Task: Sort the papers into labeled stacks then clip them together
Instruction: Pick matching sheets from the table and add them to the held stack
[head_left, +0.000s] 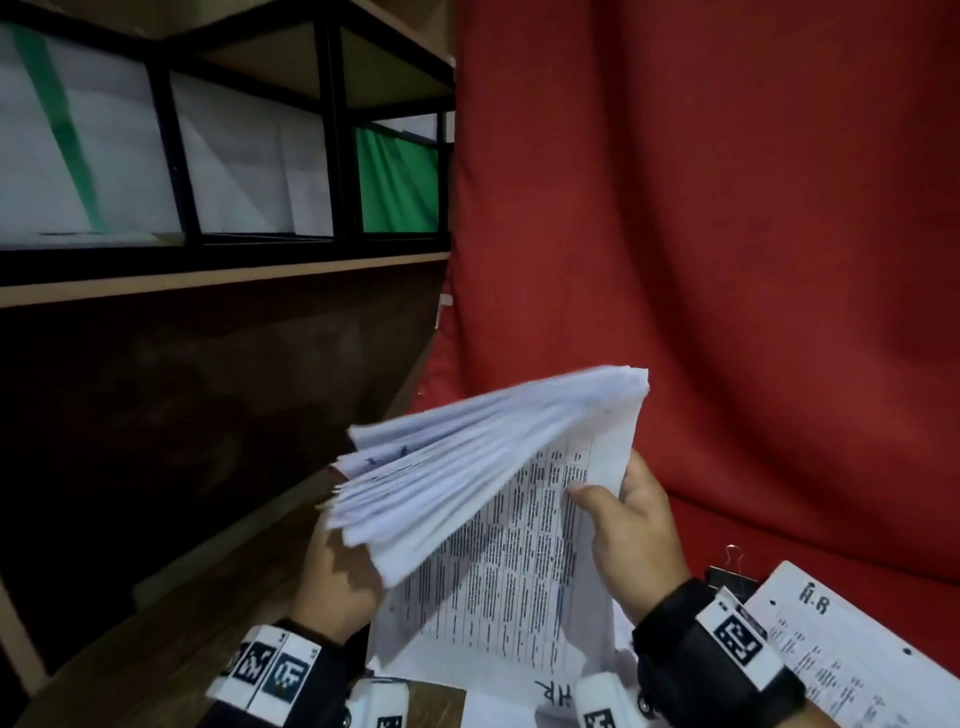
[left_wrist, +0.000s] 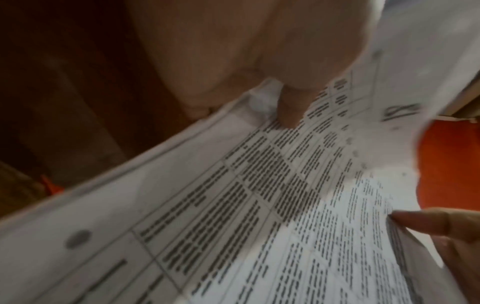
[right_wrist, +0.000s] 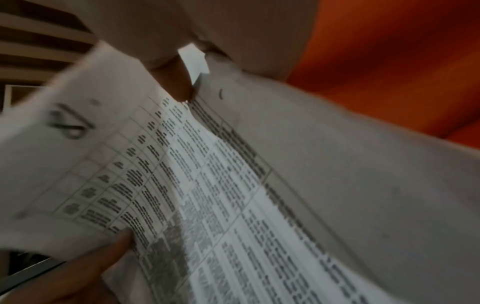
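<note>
A thick sheaf of printed papers (head_left: 483, 467) is held up in front of me, its upper sheets fanned and bent over to the left. My left hand (head_left: 332, 577) grips the sheaf from below on the left, its thumb (left_wrist: 288, 107) pressed on a printed sheet (left_wrist: 233, 205). My right hand (head_left: 628, 525) grips the right edge, thumb (right_wrist: 179, 84) on the page of tables (right_wrist: 207, 185). A clipped stack headed "H-R" (head_left: 852, 649) lies at the lower right with a black binder clip (head_left: 732, 574) on it.
More loose sheets (head_left: 498, 701) lie on the wooden desk (head_left: 156, 634) under my hands. A black-framed shelf (head_left: 332, 130) with white folders and a green one stands at the upper left. Red cloth (head_left: 727, 260) covers the right side.
</note>
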